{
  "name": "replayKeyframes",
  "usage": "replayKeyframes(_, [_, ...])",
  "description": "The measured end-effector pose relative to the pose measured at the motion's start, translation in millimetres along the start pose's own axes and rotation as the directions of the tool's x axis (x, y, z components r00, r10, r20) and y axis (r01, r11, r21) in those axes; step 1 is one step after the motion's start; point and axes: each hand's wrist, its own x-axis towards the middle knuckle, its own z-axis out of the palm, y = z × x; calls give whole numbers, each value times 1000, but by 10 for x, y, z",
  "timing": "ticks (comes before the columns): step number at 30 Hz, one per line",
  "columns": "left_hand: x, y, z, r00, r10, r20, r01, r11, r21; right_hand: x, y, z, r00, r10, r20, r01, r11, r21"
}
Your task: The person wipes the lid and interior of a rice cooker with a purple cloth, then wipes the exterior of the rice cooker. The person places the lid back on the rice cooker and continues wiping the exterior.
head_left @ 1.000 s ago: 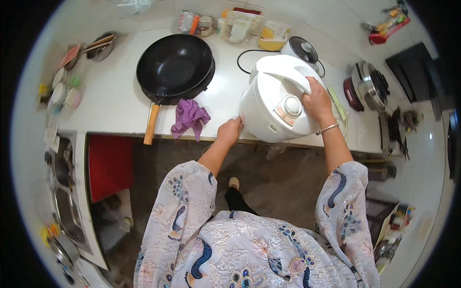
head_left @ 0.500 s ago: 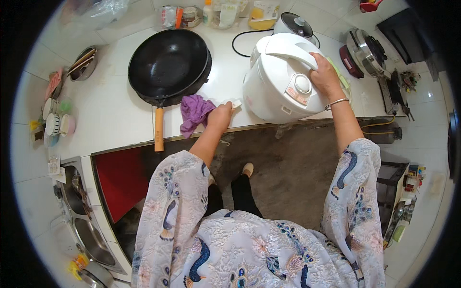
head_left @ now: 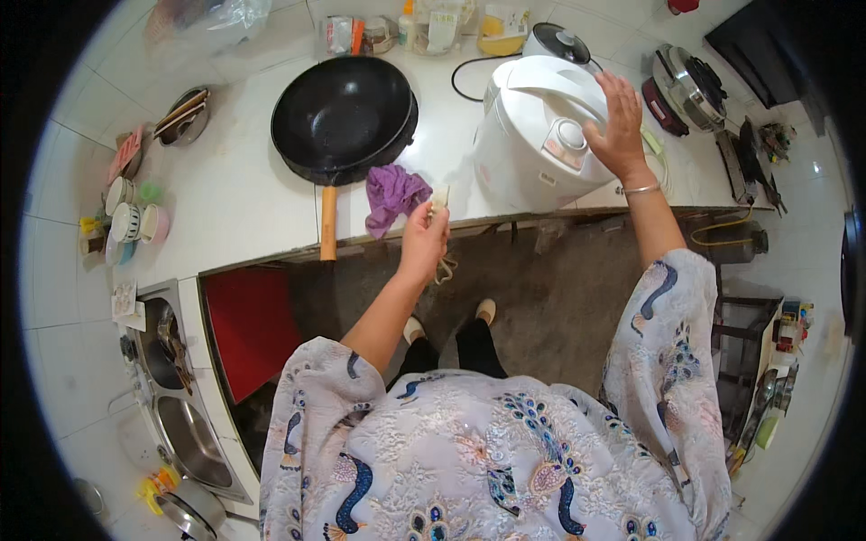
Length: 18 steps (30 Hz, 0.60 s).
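Note:
My left hand is closed on a small off-white power plug at the counter's front edge. Part of a pale cord loops below the fingers. Just left of the plug lies a crumpled purple cloth. My right hand is open, fingers raised and apart, at the right side of the white rice cooker. Its palm overlaps the lid's edge beside the round knob; I cannot tell whether it touches. The cooker stands upright with its lid down and its carrying handle across the top.
A black wok sits left of the cloth, its wooden handle jutting past the counter edge. Behind the cooker is a small lidded pot with a black cord. Bowls and a double sink are at left.
My right hand has let go of the cooker's handle and opened. The left hand has lifted the plug slightly, and more of the cord shows below it. The view has shifted a little.

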Motion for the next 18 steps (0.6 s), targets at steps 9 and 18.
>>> replayKeyframes(9, [-630,1257,112,954,-46,296,245,690,-681,-2797,-2133,580,427,-330,842,-717,444,538])
replayKeyframes(18, [-1116,1623,34,945,-39,326,305,473,-827,-2850,-3012,1064,-212,-382,900,-858,-368,-358])
